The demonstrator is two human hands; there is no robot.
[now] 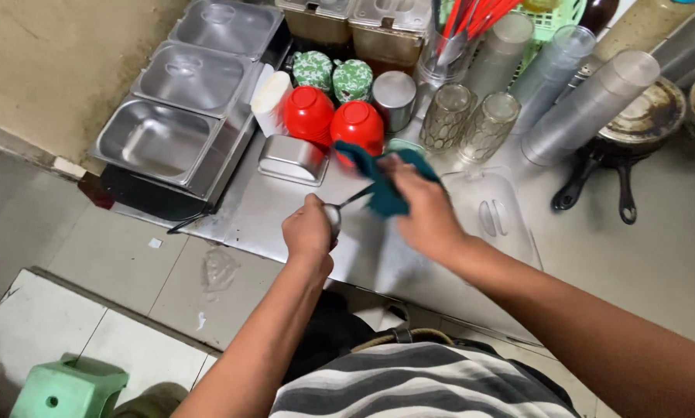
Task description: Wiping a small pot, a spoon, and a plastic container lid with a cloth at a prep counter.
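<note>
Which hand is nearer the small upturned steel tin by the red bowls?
Left. The left hand is just below the steel tin; the right hand, holding a teal cloth, is farther right.

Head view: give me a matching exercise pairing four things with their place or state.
Things:
1. teal cloth
2. metal spoon
3. black frying pan
4. green stool

Places or states:
A. on the floor, lower left
B. on the counter, right side
C. gripped in the left hand
D. held in the right hand

Pairs: 1-D, 2-C, 3-B, 4-A
</note>
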